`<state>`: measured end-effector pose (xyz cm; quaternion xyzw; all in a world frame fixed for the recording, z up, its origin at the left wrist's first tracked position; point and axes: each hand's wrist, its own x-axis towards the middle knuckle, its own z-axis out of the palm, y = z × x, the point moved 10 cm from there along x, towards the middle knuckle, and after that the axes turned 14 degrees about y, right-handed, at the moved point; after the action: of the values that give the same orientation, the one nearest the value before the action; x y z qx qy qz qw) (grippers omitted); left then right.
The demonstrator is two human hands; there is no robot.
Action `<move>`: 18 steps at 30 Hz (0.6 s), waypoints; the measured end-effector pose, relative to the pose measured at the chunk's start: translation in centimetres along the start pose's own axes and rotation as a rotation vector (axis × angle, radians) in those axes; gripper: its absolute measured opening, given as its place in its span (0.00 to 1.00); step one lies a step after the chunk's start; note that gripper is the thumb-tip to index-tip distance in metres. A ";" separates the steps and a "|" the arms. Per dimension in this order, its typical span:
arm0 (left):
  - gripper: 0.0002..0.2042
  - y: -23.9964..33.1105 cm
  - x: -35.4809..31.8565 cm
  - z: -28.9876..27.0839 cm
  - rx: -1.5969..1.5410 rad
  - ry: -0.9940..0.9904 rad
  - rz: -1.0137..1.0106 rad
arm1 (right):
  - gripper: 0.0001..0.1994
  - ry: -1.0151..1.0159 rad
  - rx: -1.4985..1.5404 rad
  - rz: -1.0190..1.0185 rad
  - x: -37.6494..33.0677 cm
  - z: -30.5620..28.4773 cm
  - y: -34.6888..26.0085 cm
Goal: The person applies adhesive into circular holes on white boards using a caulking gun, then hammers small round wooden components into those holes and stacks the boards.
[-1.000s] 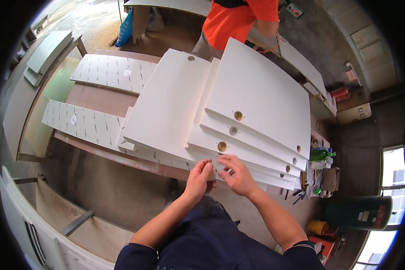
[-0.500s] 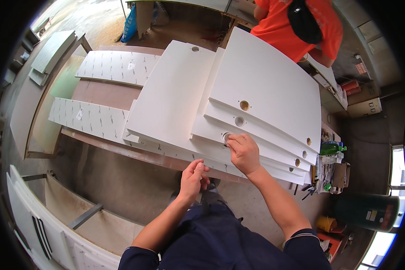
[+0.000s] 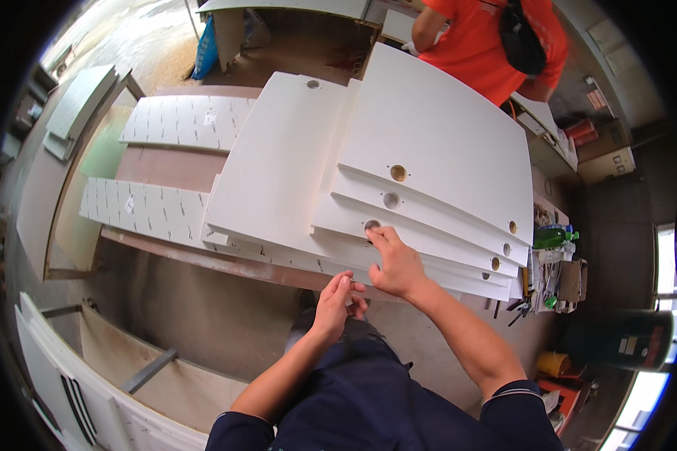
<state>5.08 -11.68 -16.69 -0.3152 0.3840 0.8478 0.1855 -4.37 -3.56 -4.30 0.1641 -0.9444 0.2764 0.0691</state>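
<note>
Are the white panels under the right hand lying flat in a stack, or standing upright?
Flat, stacked. The white panels lie on one another, stepped so each lower edge and round hole shows. The right hand rests on a lower panel's edge.

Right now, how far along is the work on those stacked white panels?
Done: none visibly. In hand: right hand fingertips at the cup hole of a lower panel; left hand pinches something small, unclear what. Left: two upper panels' holes look empty.
</note>
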 end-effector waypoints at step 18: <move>0.35 -3.0 -2.2 17.2 0.608 -0.305 0.612 | 0.05 0.683 -0.373 0.180 -12.6 -21.0 18.5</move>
<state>1.61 3.27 -8.03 0.0100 0.6592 0.7491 0.0648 1.86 26.01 1.29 -0.0361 -0.9117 0.1438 0.3832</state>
